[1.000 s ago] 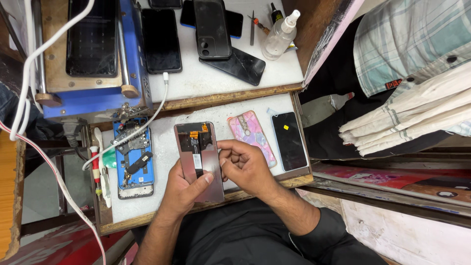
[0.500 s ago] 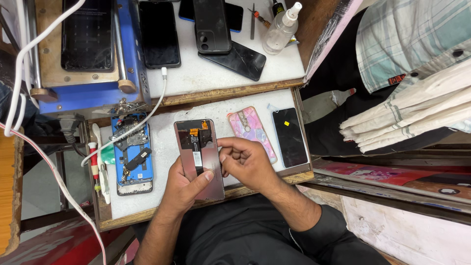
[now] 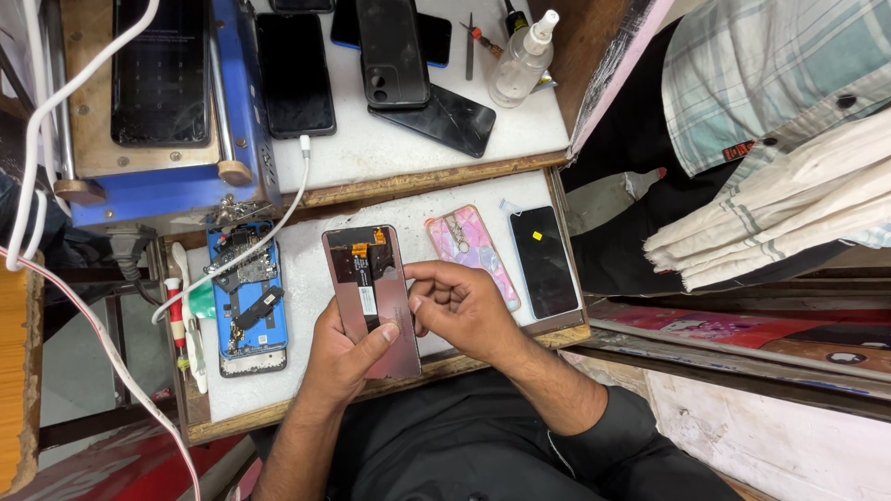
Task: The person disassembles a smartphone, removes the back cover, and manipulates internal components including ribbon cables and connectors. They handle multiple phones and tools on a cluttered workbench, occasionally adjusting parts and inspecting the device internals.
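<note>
Pinkish-brown phone display panel (image 3: 371, 301) with its bare back up, an orange flex ribbon and black patch near the top end, held over the white pull-out tray (image 3: 316, 278) at the front of the bench. Gripped from below by the left hand (image 3: 345, 357), thumb laid across the lower part of the panel, fingers wrapped behind its left edge. Met at the right edge by the right hand (image 3: 461, 306), fingers curled inward and thumb tip touching the panel near its middle; closed narrow, holding nothing else that can be made out.

Just left of the panel on the tray, opened blue phone frame (image 3: 246, 292) with exposed circuit board, a black part lying across it. Further left, red-handled tool (image 3: 175, 320) along the tray edge. Just right of the right hand, pink patterned phone case (image 3: 469, 246), partly hidden by the fingers. Beyond that, black phone with a small yellow sticker (image 3: 543, 260), flat near the tray's right rim.

On the upper white shelf, several dark phones (image 3: 295, 70) lying flat, a clear spray bottle (image 3: 522, 63) tipped on its side, and a blue-framed heating machine (image 3: 162, 111) at far left. White cable (image 3: 278, 218) trailing from the shelf down across the blue phone frame
</note>
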